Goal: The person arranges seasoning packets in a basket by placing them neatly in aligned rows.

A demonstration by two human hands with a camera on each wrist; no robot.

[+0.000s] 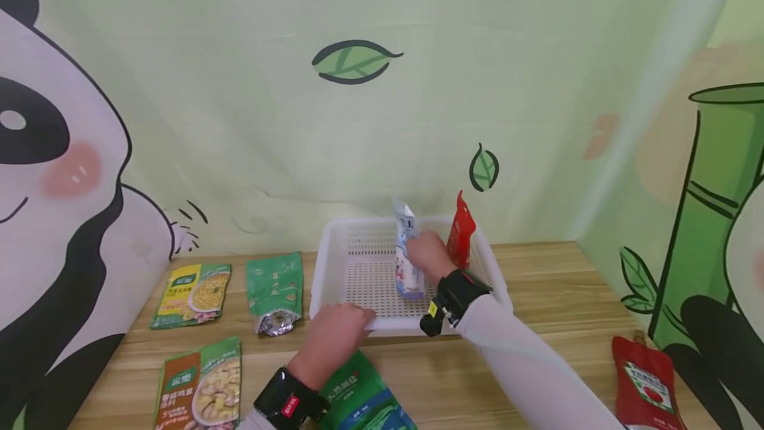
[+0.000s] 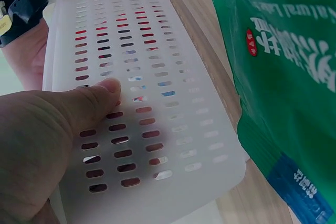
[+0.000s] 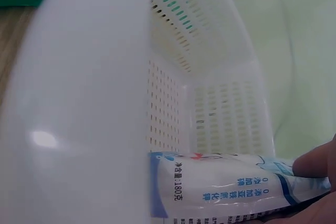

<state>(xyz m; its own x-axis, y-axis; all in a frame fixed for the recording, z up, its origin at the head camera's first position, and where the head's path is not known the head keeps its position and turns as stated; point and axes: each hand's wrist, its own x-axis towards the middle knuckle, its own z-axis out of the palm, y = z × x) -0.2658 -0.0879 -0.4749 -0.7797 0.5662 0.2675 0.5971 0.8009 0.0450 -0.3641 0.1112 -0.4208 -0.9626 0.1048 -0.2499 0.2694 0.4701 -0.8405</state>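
A white perforated basket [image 1: 352, 227] stands at the back of the table. My left hand [image 1: 334, 337] grips its front wall; in the left wrist view the thumb [image 2: 100, 98] presses the slotted outer side. Inside the basket, my right hand [image 1: 431, 254] pinches a white-and-blue pouch [image 1: 407, 277] near its top and holds it upright. In the right wrist view the same pouch [image 3: 226, 184] shows printed blue lettering, with the fingers at its upper end. A red pouch [image 1: 461, 234] stands in the basket to the right of my right hand.
Left of the basket lie a yellow-green food packet [image 1: 191, 294], a green pouch [image 1: 276, 290] and a brown-green packet [image 1: 199, 383]. A green-and-blue bag [image 1: 364, 397] lies before the basket, under my left wrist. A red spouted pouch [image 1: 647, 383] is far right. A printed curtain [image 1: 251, 118] hangs behind.
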